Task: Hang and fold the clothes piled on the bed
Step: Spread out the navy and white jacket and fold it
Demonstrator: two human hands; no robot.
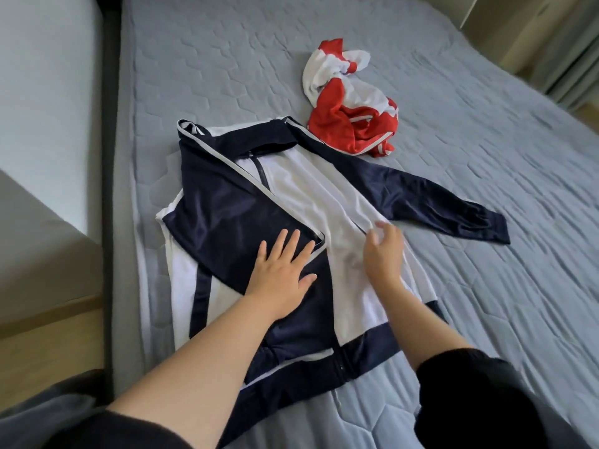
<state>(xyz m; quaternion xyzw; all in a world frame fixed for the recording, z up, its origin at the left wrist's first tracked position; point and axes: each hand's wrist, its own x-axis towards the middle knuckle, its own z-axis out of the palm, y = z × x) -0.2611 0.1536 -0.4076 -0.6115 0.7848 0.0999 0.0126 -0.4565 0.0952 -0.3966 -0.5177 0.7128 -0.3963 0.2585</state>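
Nearest, the navy hem band [366, 346] of the navy-and-white jacket [327, 202] lies toward the near edge of the bed [502, 319]; the garment is spread front-up with its collar at the far end, a flat lay that seems chosen so each fold can be made against the mattress. A little farther in, the left hand [281, 270] rests palm-down on the folded sleeve [223, 215], which is laid in from the left across the chest; its fingers are straight and spread apart, pressing the cuff end, presumably to keep the slippery fabric from sliding back. Just right of it, the right hand [384, 251] is over the white front panel beside the zip line; it is blurred, its fingers look loosely bent, and I cannot tell whether they pinch cloth or merely hover. Farther right, the outstretched sleeve [437, 202] lies on the cover, not yet folded in; it is likely the next fold. Farthest, a crumpled red-and-white garment [350, 102] sits just beyond the collar, apparently waiting its turn.
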